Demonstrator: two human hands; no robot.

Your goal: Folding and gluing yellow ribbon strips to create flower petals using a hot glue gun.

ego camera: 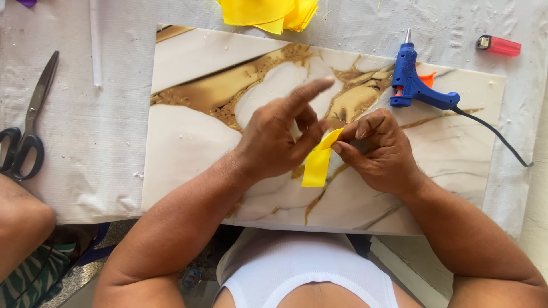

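Note:
Both my hands hold a short yellow ribbon strip (317, 164) above a white and gold marbled tile (188, 125). My left hand (279, 134) pinches the strip's upper part, index finger stretched out. My right hand (377, 149) grips the folded top end between thumb and fingers. The strip's lower end hangs free over the tile.
A blue glue gun (412, 80) with a black cord lies on the tile's far right. Yellow fabric pieces (268, 13) sit at the top edge. Black scissors (27, 125) and a white stick (95, 43) lie at the left, a red lighter (499, 45) at the top right.

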